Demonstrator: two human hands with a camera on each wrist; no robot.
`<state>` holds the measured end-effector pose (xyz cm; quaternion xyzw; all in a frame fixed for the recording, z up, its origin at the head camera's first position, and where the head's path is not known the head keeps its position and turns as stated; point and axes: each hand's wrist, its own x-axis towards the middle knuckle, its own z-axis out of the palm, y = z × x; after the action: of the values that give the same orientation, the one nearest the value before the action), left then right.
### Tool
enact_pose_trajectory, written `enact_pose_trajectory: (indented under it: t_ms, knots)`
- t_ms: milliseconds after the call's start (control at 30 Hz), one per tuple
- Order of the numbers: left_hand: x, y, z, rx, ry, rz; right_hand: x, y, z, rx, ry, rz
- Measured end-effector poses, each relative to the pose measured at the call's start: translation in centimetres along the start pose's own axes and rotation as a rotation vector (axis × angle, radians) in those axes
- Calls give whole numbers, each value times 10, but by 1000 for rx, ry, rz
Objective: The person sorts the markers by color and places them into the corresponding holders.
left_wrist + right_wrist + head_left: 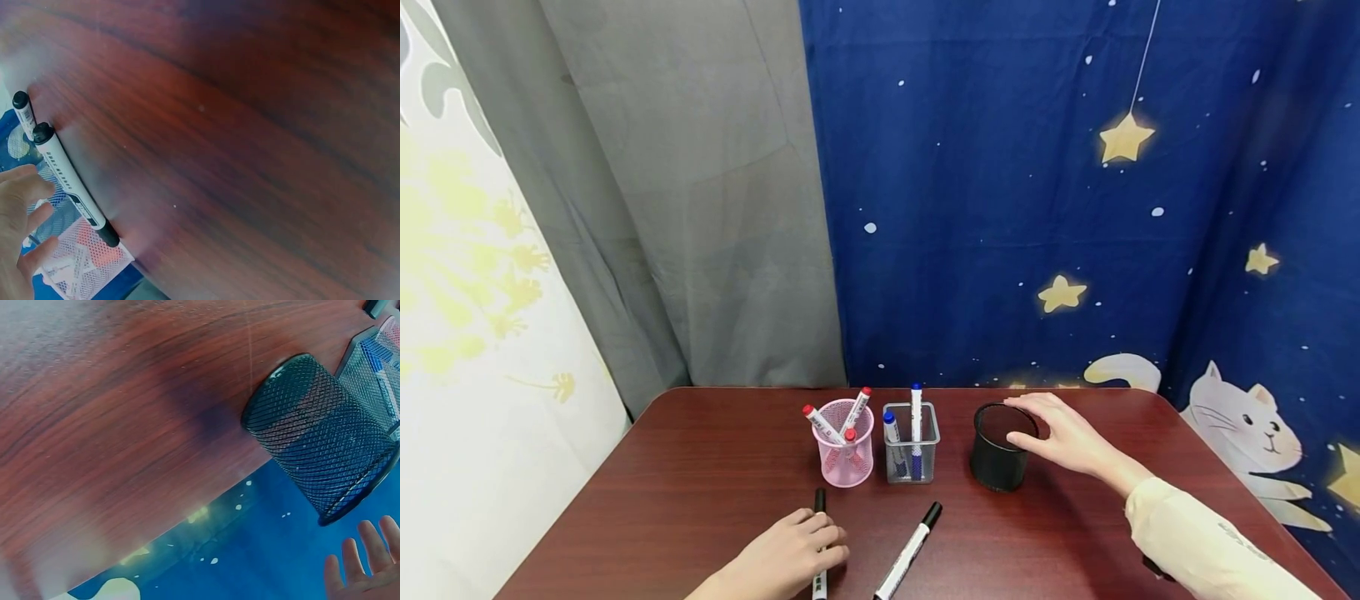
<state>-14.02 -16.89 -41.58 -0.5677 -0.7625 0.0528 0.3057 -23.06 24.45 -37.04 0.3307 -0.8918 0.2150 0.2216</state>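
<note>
My left hand (786, 552) hovers with relaxed fingers over a black-capped white marker (72, 178), covering its middle in the head view. In the left wrist view the fingers (39, 215) stand apart beside that marker. A second black-capped marker (908, 552) lies slanted on the table to the right of this hand. Over at the right, my right hand (1063, 433) is spread at the rim of a round black mesh pen cup (997, 464). That cup stands upright; the right wrist view shows the fingertips below its rim, apart from the mesh.
A pink mesh pen cup (847, 477) holds several red-capped markers. Between it and the black cup stands a square grey mesh pen holder (935, 437) with two blue-capped markers. Curtains (970, 208) hang behind the far edge of the dark red wooden table (700, 483).
</note>
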Motion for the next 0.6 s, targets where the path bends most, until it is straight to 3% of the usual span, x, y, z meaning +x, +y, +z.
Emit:
enact_pose_trajectory:
  t_ms: [200, 600]
  knots:
    - [-1, 2, 2, 19, -19, -3, -8, 4, -2, 6, -13, 46]
    - [-5, 3, 10, 67, 14, 40, -21, 16, 3, 20, -25, 146]
